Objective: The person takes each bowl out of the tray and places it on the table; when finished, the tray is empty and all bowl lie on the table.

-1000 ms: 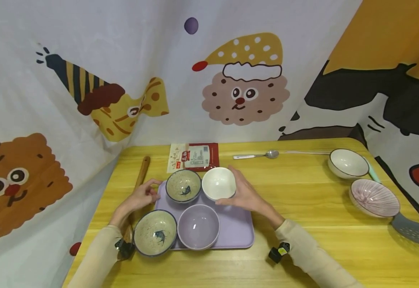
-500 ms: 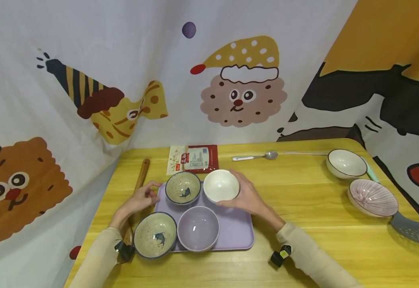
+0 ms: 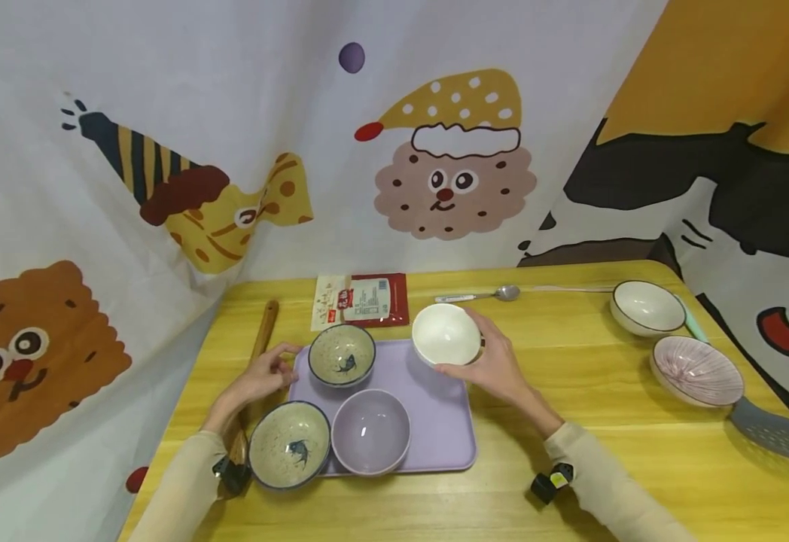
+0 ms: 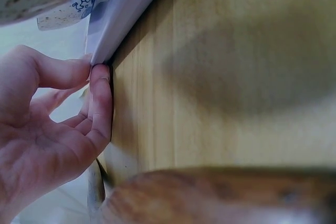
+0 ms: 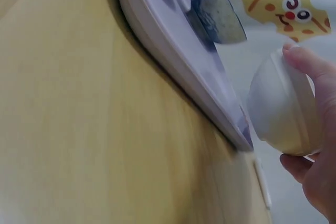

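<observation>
My right hand (image 3: pixel 485 361) grips a plain white bowl (image 3: pixel 446 334) and holds it lifted above the far right corner of the lilac tray (image 3: pixel 435 421); the right wrist view shows the white bowl (image 5: pixel 283 114) in the air beyond the tray's edge (image 5: pixel 178 61). My left hand (image 3: pixel 262 374) pinches the tray's far left corner, fingertips (image 4: pixel 100 77) on the tray's rim (image 4: pixel 123 17). On the tray stand a speckled fish bowl (image 3: pixel 342 354) at the back, a second fish bowl (image 3: pixel 289 444) at the front left and a lilac bowl (image 3: pixel 370 431) beside it.
A wooden utensil (image 3: pixel 259 339) lies left of the tray. A red and white packet (image 3: pixel 360 299) and a metal spoon (image 3: pixel 479 296) lie at the table's back. At the right are a white bowl (image 3: pixel 647 307), a pink ribbed bowl (image 3: pixel 696 370) and a grey slotted spatula (image 3: pixel 777 435).
My right hand has lifted the white bowl off the tray's back and carried it to the right, past the tray's far right corner. My left hand has stayed at the tray's corner.
</observation>
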Tool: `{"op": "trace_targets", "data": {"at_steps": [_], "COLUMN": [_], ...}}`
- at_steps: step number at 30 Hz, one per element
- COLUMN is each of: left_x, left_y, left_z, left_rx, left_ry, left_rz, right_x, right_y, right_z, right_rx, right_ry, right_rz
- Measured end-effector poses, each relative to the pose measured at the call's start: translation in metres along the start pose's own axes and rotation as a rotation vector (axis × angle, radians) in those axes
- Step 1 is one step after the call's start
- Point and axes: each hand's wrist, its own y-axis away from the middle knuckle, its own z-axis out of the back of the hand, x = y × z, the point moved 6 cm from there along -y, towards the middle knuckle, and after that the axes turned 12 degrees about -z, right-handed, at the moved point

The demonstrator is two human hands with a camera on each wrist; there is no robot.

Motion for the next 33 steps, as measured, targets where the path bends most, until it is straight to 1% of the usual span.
{"op": "trace_targets", "data": {"at_steps": [3,9,20,27,33], "left_x": [0.000,0.001,-0.002,-0.001,-0.001], "left_y": [0.001,0.003,0.003,0.003,0.002], "left_z": [-0.001,0.000,-0.001,-0.001,-0.001], "left_rx": [0.001,-0.003,0.004,-0.004,-0.001], "left_ry": [-0.003,0.002,0.004,-0.003,0.003], "left_rz": [-0.004,0.006,0.003,0.003,0.002], "right_x": [-0.005,-0.016,-0.037,-0.051,-0.066], "right_y": [-0.002,-0.006,-0.011,-0.011,-0.010], "right_z": [0.013,0.038,0.089,0.113,0.129], "right_rx": [-0.041,-0.104,-0.277,-0.338,-0.386], "right_ry": [0.024,0.028,0.107,0.081,0.095], "right_rz": [0.000,-0.025,-0.114,-0.152,-0.205]}}
